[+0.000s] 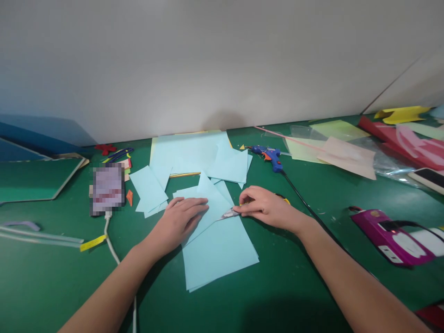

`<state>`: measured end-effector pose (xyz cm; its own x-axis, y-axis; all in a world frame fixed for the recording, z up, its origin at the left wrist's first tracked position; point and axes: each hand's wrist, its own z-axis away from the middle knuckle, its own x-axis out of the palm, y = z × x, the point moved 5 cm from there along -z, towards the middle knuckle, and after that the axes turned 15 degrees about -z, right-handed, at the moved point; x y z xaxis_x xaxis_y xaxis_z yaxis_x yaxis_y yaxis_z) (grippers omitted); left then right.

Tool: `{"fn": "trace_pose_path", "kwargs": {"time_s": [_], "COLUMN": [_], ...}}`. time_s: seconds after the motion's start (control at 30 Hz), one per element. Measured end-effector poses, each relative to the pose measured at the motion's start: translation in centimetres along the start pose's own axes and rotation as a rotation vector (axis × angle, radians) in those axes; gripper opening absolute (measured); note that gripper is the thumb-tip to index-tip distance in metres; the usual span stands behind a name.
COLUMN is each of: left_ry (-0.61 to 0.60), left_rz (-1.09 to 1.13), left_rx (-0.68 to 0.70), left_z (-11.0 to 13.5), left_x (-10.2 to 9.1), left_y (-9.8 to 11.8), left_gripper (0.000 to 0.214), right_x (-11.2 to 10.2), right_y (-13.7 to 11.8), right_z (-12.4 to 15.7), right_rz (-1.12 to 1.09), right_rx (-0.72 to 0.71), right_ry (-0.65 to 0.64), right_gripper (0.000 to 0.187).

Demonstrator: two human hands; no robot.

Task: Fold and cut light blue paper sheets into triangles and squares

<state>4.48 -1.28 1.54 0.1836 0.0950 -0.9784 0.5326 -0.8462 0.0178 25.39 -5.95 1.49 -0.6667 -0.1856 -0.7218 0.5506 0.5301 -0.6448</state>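
My left hand (185,216) lies flat on a folded light-blue paper sheet (215,198), fingers stretched out and pressing it down. Pinched in my right hand (263,208) is a utility knife (229,213) with a stained metal blade and yellow-and-black handle, mostly covered by the hand. Its blade rests at the right end of the sheet's slanting lower edge. More light-blue sheets (220,259) lie beneath, angled toward me on the green table.
Cut blue pieces (148,187) and a larger blue sheet (183,152) lie behind. At right are a blue glue gun (268,155), coloured papers (347,157) and a magenta power strip (391,238). A cabled phone-like device (107,189) lies left, near clear glue sticks (45,236).
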Motion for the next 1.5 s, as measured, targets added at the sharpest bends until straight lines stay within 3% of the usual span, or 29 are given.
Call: {"fn": "trace_pose_path", "kwargs": {"time_s": [0.8,1.5], "left_ry": [-0.003,0.038], "left_rz": [0.047,0.092], "left_rx": [-0.02,-0.009], "left_z": [0.1,0.1], "left_x": [0.2,0.4], "left_y": [-0.1,-0.5], "left_gripper": [0.029,0.029], "right_x": [1.9,4.3], "right_y": [-2.4,-4.2], "right_z": [-1.3,-2.1], "right_rz": [-0.055,-0.003], "right_rx": [-0.065,-0.213], "right_ry": [-0.023,-0.045], "right_gripper": [0.021,0.022]}}
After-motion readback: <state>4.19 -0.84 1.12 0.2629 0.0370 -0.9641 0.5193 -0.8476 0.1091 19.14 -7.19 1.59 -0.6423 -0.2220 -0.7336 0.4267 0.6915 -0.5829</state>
